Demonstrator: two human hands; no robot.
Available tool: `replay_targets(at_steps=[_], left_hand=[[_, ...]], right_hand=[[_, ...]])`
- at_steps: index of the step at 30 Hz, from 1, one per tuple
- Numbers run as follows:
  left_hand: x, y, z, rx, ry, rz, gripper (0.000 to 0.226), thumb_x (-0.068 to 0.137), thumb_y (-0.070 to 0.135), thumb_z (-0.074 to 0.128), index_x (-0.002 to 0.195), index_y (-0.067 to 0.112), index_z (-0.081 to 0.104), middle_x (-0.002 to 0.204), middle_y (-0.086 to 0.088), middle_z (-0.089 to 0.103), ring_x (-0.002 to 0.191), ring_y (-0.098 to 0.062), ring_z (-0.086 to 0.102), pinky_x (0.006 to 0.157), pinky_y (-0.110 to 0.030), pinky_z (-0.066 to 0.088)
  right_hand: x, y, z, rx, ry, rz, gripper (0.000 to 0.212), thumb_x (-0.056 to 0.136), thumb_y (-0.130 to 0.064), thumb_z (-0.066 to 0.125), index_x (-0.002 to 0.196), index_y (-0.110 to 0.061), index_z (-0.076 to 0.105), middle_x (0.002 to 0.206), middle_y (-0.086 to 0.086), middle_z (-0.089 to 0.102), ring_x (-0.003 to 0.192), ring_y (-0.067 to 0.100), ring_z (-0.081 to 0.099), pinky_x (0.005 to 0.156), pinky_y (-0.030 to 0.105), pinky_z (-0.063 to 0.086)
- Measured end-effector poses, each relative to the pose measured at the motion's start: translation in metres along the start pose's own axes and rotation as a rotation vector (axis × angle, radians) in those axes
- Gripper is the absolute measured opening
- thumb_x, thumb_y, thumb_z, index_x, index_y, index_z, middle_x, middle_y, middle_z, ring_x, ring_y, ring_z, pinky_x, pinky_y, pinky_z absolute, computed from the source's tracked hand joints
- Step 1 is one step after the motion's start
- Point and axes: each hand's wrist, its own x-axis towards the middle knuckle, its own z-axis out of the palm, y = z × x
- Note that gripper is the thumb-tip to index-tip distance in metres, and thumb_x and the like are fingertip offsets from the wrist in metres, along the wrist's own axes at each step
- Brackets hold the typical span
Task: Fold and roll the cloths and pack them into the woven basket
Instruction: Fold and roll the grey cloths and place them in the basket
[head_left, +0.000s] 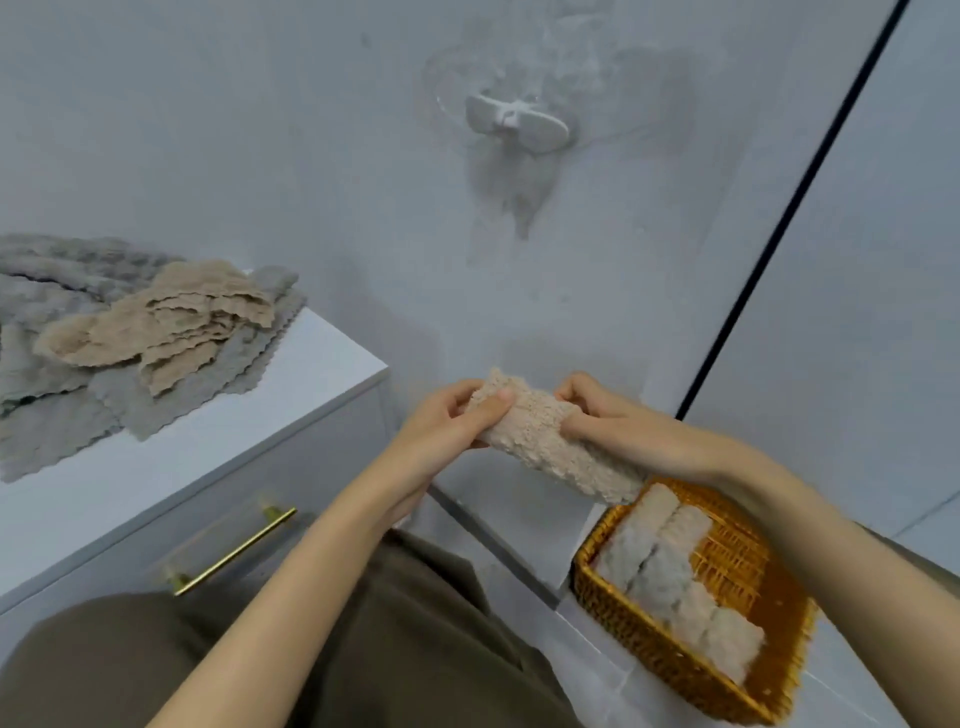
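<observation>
Both hands hold a beige fuzzy cloth (540, 441), folded into a narrow strip, in mid-air at the centre. My left hand (452, 431) pinches its upper end with the thumb on top. My right hand (618, 423) grips it from the right, and the strip's free end hangs down toward the woven basket (649, 660) at the lower right. Several rolled cloths (670, 577) lie side by side along the basket's left side. A heap of loose beige cloths (166, 322) and grey cloths (47, 364) rests on the white cabinet top at the left.
The white cabinet (218, 467) has a drawer with a gold handle (234, 551). A white wall hook (514, 122) sticks to the grey wall ahead. A black vertical strip (779, 218) runs down the wall on the right. The basket's right half shows bare wicker.
</observation>
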Motion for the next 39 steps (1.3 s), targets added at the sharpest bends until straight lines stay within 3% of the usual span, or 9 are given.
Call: replay_targets(at_steps=[9, 14, 18, 21, 26, 29, 32, 34, 39], left_hand=[[0.027, -0.036, 0.101, 0.210, -0.342, -0.119, 0.021, 0.099, 0.030, 0.046, 0.114, 0.023, 0.060, 0.113, 0.006, 0.066, 0.093, 0.004, 0.062, 0.083, -0.014, 0.050], [0.044, -0.056, 0.159, 0.431, -0.396, -0.217, 0.057, 0.100, 0.041, 0.036, 0.149, 0.014, 0.022, 0.153, 0.000, 0.029, 0.138, -0.016, 0.030, 0.105, -0.027, 0.028], [0.056, -0.086, 0.193, 0.412, -0.365, -0.197, 0.023, 0.100, 0.040, 0.034, 0.112, 0.031, 0.050, 0.113, 0.016, 0.054, 0.105, -0.004, 0.051, 0.090, -0.023, 0.033], [0.058, -0.112, 0.208, 0.465, -0.370, -0.169, 0.038, 0.100, 0.025, 0.037, 0.136, 0.016, 0.044, 0.133, -0.001, 0.052, 0.117, -0.013, 0.049, 0.094, -0.023, 0.037], [0.059, -0.151, 0.218, 0.579, -0.426, -0.049, 0.037, 0.101, 0.024, 0.039, 0.136, 0.019, 0.046, 0.129, 0.003, 0.054, 0.116, -0.006, 0.047, 0.087, -0.014, 0.031], [0.067, -0.171, 0.218, 0.646, -0.434, -0.005, 0.039, 0.101, 0.027, 0.038, 0.140, 0.023, 0.043, 0.138, 0.004, 0.050, 0.119, -0.005, 0.045, 0.091, -0.014, 0.029], [0.072, -0.186, 0.218, 0.681, -0.466, 0.003, 0.041, 0.101, 0.028, 0.038, 0.142, 0.024, 0.040, 0.142, 0.004, 0.046, 0.127, -0.010, 0.042, 0.096, -0.015, 0.028], [0.078, -0.195, 0.219, 0.691, -0.477, 0.006, 0.042, 0.101, 0.028, 0.039, 0.142, 0.025, 0.041, 0.143, 0.004, 0.045, 0.128, -0.010, 0.041, 0.097, -0.016, 0.028], [0.090, -0.206, 0.214, 0.649, -0.478, -0.001, 0.042, 0.101, 0.028, 0.039, 0.143, 0.029, 0.038, 0.142, 0.006, 0.044, 0.126, -0.007, 0.040, 0.096, -0.014, 0.027]], right_hand=[[-0.076, 0.104, -0.012, 0.156, 0.008, 0.223, 0.008, 0.095, -0.023, 0.049, 0.097, -0.017, 0.044, 0.087, -0.001, 0.042, 0.077, 0.012, 0.037, 0.072, 0.032, 0.033], [-0.104, 0.164, -0.007, 0.263, 0.093, 0.363, 0.019, 0.084, -0.032, 0.049, 0.088, -0.016, 0.039, 0.092, 0.000, 0.047, 0.080, 0.005, 0.048, 0.069, 0.020, 0.036], [-0.119, 0.232, 0.004, 0.380, 0.246, 0.607, 0.019, 0.090, -0.032, 0.049, 0.086, -0.018, 0.037, 0.086, -0.003, 0.040, 0.074, 0.008, 0.040, 0.064, 0.024, 0.033], [-0.120, 0.281, 0.017, 0.436, 0.410, 0.759, 0.016, 0.095, -0.027, 0.048, 0.089, -0.014, 0.041, 0.090, 0.002, 0.041, 0.078, 0.013, 0.040, 0.066, 0.028, 0.035], [-0.105, 0.343, 0.034, 0.776, 0.666, 0.891, 0.023, 0.095, -0.017, 0.046, 0.072, -0.014, 0.045, 0.079, 0.015, 0.046, 0.068, 0.024, 0.046, 0.067, 0.036, 0.039], [-0.088, 0.374, 0.044, 0.922, 0.827, 0.950, 0.021, 0.097, -0.013, 0.045, 0.088, -0.002, 0.062, 0.092, 0.015, 0.066, 0.086, 0.028, 0.063, 0.080, 0.040, 0.053], [-0.070, 0.401, 0.051, 0.919, 0.912, 1.010, 0.018, 0.097, -0.011, 0.046, 0.101, 0.002, 0.058, 0.095, 0.018, 0.063, 0.081, 0.026, 0.062, 0.069, 0.036, 0.052], [-0.058, 0.420, 0.054, 0.903, 0.981, 1.070, 0.022, 0.096, -0.011, 0.047, 0.108, 0.005, 0.056, 0.105, 0.030, 0.058, 0.089, 0.034, 0.062, 0.077, 0.041, 0.052], [-0.034, 0.452, 0.059, 0.974, 1.074, 1.140, 0.010, 0.096, -0.016, 0.049, 0.103, -0.009, 0.047, 0.098, 0.010, 0.049, 0.081, 0.021, 0.049, 0.061, 0.031, 0.040]])
